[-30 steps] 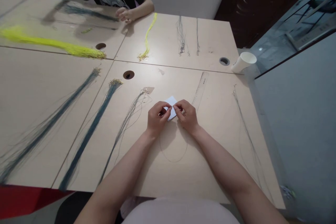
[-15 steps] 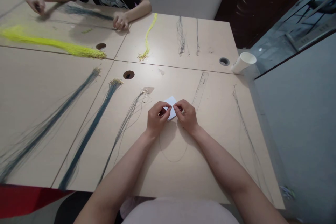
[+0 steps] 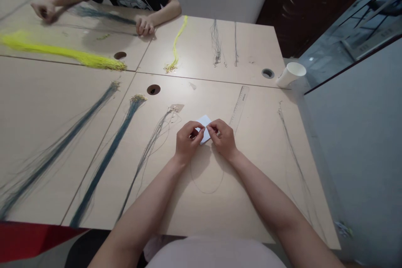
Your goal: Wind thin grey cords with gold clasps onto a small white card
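My left hand (image 3: 187,137) and my right hand (image 3: 223,137) meet fingertip to fingertip, thumbs and forefingers pinched. Between them they hold a thin grey cord (image 3: 207,193), whose loop curves down onto the table below my wrists. What sits right at the fingertips is too small to make out. Beneath my fingers lies a small white card (image 3: 205,120), partly covered by both hands. Left of my left hand is a loose bundle of grey cords (image 3: 152,134) with metal clasps at its top end, beside a small brown piece (image 3: 179,107).
A clear ruler (image 3: 240,104) lies beyond my right hand. Dark blue cord bundles (image 3: 106,163) lie to the left, a few grey cords (image 3: 293,150) to the right. Yellow cords (image 3: 72,55) and a paper cup (image 3: 292,74) are farther off. Across the table, a person's hand (image 3: 145,26) touches cords.
My hands keep the same pinch, almost still. Across the table, the other person's hand at the far left has shifted slightly. The whole view has moved a little.
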`<action>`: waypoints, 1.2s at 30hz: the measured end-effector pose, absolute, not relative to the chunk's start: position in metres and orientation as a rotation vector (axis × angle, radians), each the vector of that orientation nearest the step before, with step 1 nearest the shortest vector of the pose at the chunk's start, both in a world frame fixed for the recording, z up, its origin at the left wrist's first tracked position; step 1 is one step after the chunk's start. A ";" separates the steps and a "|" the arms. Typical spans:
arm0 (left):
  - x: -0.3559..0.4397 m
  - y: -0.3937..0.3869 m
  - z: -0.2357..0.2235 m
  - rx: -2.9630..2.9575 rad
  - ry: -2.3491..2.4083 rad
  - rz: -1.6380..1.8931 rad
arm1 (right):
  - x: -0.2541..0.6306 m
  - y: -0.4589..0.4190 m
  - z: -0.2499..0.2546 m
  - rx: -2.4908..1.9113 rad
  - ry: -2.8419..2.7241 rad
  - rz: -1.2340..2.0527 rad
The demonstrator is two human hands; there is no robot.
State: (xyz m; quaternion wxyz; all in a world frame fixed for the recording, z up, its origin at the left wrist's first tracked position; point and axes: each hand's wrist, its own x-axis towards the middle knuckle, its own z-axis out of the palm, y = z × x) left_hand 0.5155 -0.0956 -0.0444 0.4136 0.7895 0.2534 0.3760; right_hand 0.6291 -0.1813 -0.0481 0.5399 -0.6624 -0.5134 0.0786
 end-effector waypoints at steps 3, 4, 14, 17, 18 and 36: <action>0.515 -0.096 -0.045 1.982 0.634 0.951 | 0.629 -0.181 -0.048 -1.569 -1.217 0.187; 0.515 -0.096 -0.045 1.981 0.633 0.955 | 0.629 -0.181 -0.048 -1.566 -1.216 0.188; 0.516 -0.096 -0.045 1.983 0.629 0.981 | 0.629 -0.181 -0.047 -1.573 -1.224 0.186; 0.516 -0.096 -0.045 1.986 0.630 0.984 | 0.629 -0.181 -0.047 -1.568 -1.225 0.184; 0.516 -0.096 -0.045 1.986 0.630 0.983 | 0.629 -0.181 -0.047 -1.566 -1.225 0.185; 0.516 -0.096 -0.046 1.974 0.637 0.969 | 0.629 -0.181 -0.048 -1.574 -1.229 0.181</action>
